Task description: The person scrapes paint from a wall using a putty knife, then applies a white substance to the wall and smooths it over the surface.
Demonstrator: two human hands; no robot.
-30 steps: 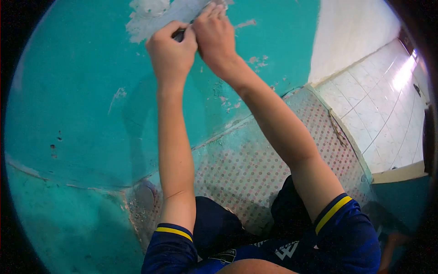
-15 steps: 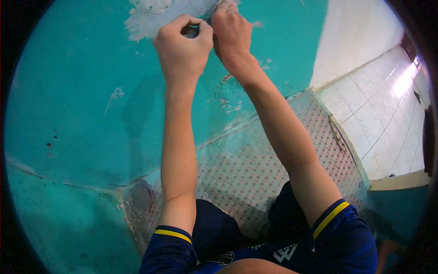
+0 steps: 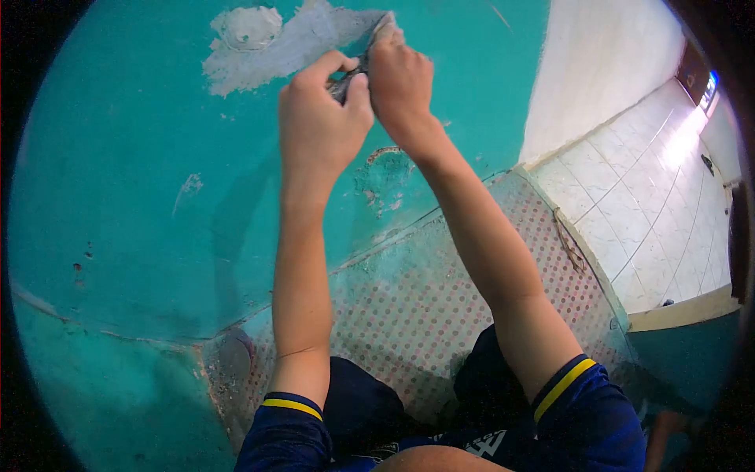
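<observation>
My left hand (image 3: 326, 110) is closed, thumb and forefinger curled round a dark grey, crumpled thing (image 3: 340, 88) that looks like thin plastic; most of it is hidden in the palm. Touching it on the right is my right hand (image 3: 401, 75), its fingers bent and pressed together, with pale grey smears on the fingertips. What these fingers grip is hidden. Both hands are up against the teal wall (image 3: 141, 157), at the right end of a grey putty patch (image 3: 295, 43). A round, raised lump of putty (image 3: 250, 29) lies at the patch's left.
Below the wall runs a dotted, dusty floor (image 3: 393, 315), with my knees over it. A ridge (image 3: 578, 236) separates it from white tiles (image 3: 621, 181) on the right. Chipped paint (image 3: 381, 185) marks the wall under my hands. Part of another person's arm (image 3: 664, 436) shows at bottom right.
The view has tilted up slightly, so more of the putty patch shows. My left hand has shifted a little down relative to the right hand, and its thumb and forefinger are farther apart.
</observation>
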